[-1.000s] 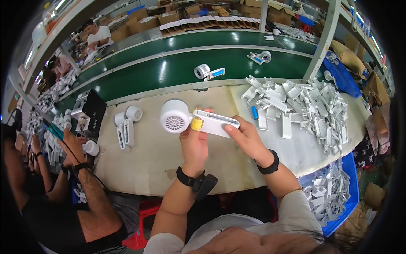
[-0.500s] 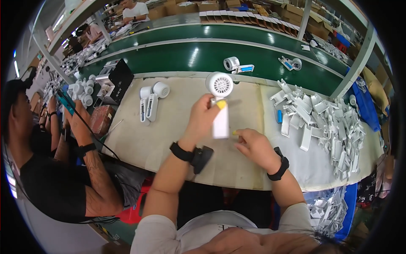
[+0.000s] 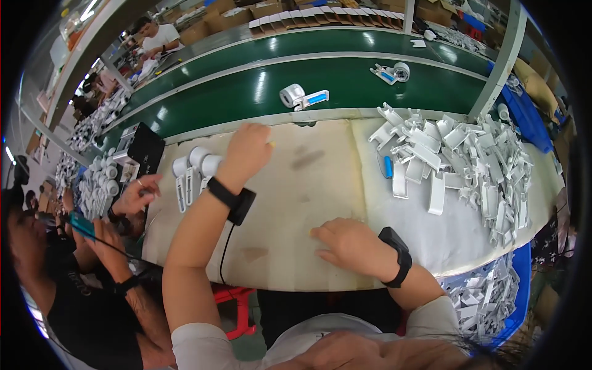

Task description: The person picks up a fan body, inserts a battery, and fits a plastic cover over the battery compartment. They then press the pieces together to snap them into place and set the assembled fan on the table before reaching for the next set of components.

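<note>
My left hand (image 3: 248,149) is above the far left part of the worktable. Its fingers bend down out of sight, with one yellow-covered fingertip showing, and no object shows in it. Beside my left wrist stand three white handheld fans (image 3: 197,158) in a close group; my forearm partly covers the rightmost. My right hand (image 3: 351,245) is low over the middle of the table, its thumb and fingers apart, holding nothing. To its right, a heap of white plastic handle shells (image 3: 438,148) spreads over the table, with a blue cylindrical battery (image 3: 388,166) at its left edge.
Two opened fans with blue batteries, a nearer fan (image 3: 296,97) and a farther fan (image 3: 394,73), lie on the green conveyor (image 3: 234,92). A black box machine (image 3: 140,148) stands left. A co-worker's hand (image 3: 139,196) reaches near the fans. A blue bin (image 3: 521,290) holds more parts.
The fan from my left hand now stands with the other two. That hand has moved left and is off the fan. My view has shifted right, and a co-worker's hand now reaches toward the fans.
</note>
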A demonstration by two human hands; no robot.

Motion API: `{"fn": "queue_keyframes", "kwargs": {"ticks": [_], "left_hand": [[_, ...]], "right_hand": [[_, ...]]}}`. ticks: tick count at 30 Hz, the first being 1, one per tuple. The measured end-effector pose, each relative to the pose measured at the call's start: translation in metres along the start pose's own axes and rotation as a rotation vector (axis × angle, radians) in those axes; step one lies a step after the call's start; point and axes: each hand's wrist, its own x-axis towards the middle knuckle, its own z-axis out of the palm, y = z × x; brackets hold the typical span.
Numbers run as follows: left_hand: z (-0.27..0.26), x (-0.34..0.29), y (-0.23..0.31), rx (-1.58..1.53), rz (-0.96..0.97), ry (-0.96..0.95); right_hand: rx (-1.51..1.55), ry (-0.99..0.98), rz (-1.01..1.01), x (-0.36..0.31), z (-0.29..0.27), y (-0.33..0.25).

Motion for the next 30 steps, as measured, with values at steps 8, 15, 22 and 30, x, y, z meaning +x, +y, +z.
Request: {"fn": "queue_keyframes", "kwargs": {"ticks": [8,15,22,30], "left_hand": [[0.118,0.143,0.021,0.14,0.089,0.132],[0.092,0.152,0.023,0.216,-0.145,-0.061],[-0.017,0.119,0.065,-1.327,-0.383,0.406],[-0.055,0.027,0.147,-1.94,-0.518,0.447]], "right_hand": [[0.032,-0.042,0.014,-0.006,0.006,0.002],[0.06,0.159,0.135,-0.006,-0.017,0.01],[-0.103,0.618,0.285,0.001,-0.036,0.051],[1.297,0.505,0.154,0.003,-0.045,0.055]]}}
